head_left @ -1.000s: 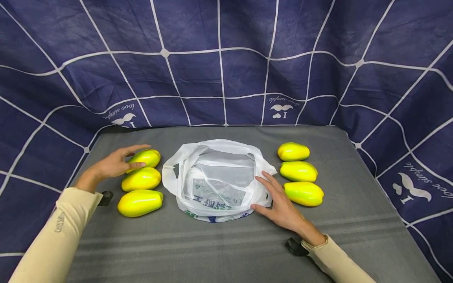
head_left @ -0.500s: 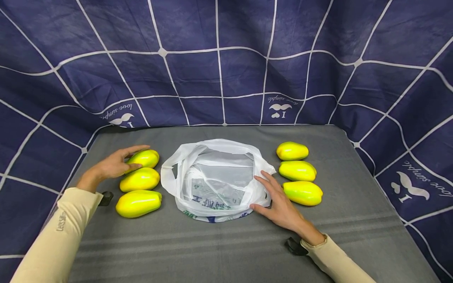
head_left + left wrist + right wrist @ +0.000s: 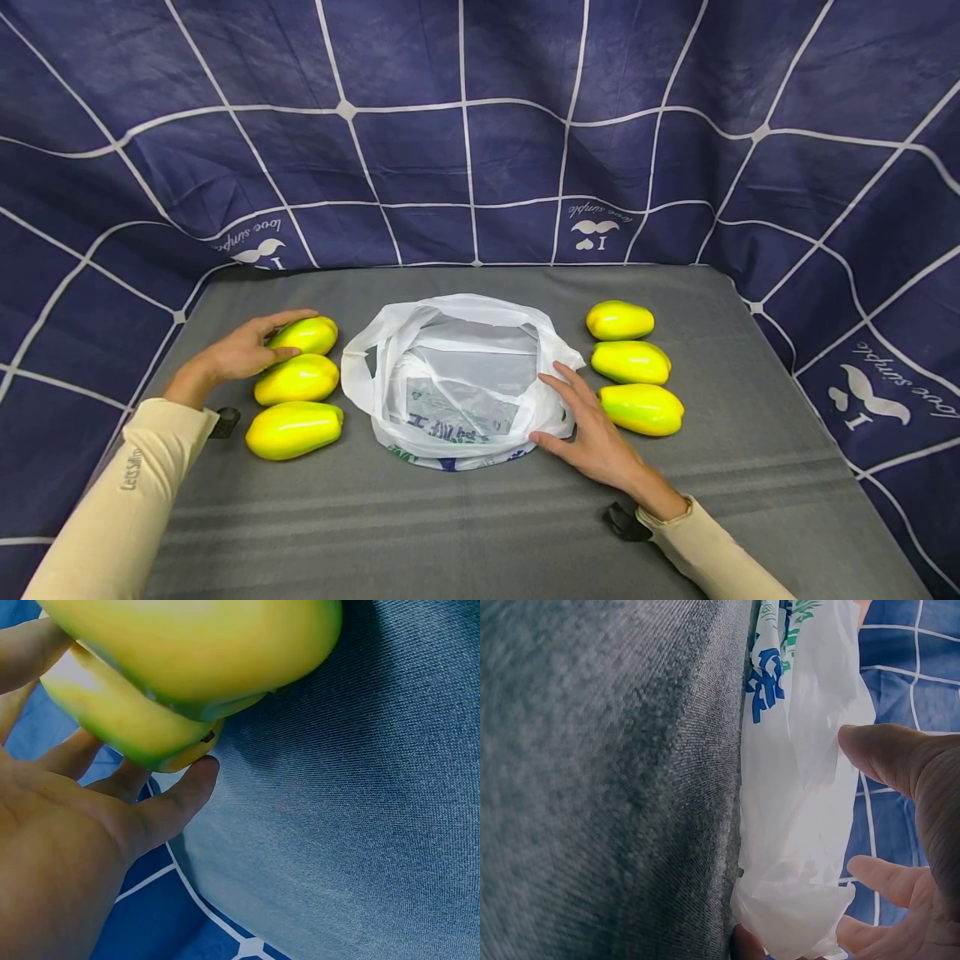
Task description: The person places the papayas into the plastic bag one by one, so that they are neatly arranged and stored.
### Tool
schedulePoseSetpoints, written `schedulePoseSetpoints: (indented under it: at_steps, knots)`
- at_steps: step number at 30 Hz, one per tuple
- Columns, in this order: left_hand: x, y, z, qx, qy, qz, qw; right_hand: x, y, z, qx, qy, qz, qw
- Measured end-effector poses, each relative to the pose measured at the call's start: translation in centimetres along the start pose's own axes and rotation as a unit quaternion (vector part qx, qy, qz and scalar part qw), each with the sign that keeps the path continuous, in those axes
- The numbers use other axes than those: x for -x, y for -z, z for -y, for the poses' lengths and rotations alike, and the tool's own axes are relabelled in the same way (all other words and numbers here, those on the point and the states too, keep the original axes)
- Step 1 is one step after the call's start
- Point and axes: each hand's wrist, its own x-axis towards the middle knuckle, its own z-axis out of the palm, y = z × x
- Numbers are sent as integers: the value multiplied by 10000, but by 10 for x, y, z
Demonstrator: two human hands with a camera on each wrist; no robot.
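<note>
At the left of the head view, my left hand grips the farthest yellow-green papaya, thumb on its near side and fingers along its far side. In the left wrist view, fingers reach round this papaya, partly behind another. Two more papayas, the middle one and the nearest, lie in the same row. My right hand rests on the right side of a white plastic bag, fingers spread and nearly straight. Its thumb touches the bag in the right wrist view. The bag's mouth gapes upward.
Right of the bag lie three more papayas: a far one, a middle one and a near one. Grey cloth covers the table. A blue curtain with white lines hangs behind and at the sides.
My left thumb has drawn in slightly against the far left papaya. The right hand, the bag and the other papayas stay as they were.
</note>
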Motion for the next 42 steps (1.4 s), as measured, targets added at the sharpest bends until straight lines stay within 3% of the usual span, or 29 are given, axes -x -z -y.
schedulePoseSetpoints:
  at_steps: [11, 19, 26, 33, 42]
  knots:
    - [1, 0, 1, -155, -154, -106, 9997, 0, 0, 0, -10, 12, -4, 10000]
    - [6, 5, -3, -84, -286, -460, 9985, 0, 0, 0, -24, 14, -17, 10000]
    - [9, 9, -13, -371, -465, -729, 9956, 0, 0, -1, 25, 13, -23, 10000]
    - [8, 10, -29, -407, -627, -725, 9946, 1, 1, 0, 16, 15, -33, 10000]
    - [3, 9, -54, -490, -1152, -897, 9881, 0, 0, 0, 9, 35, -47, 10000]
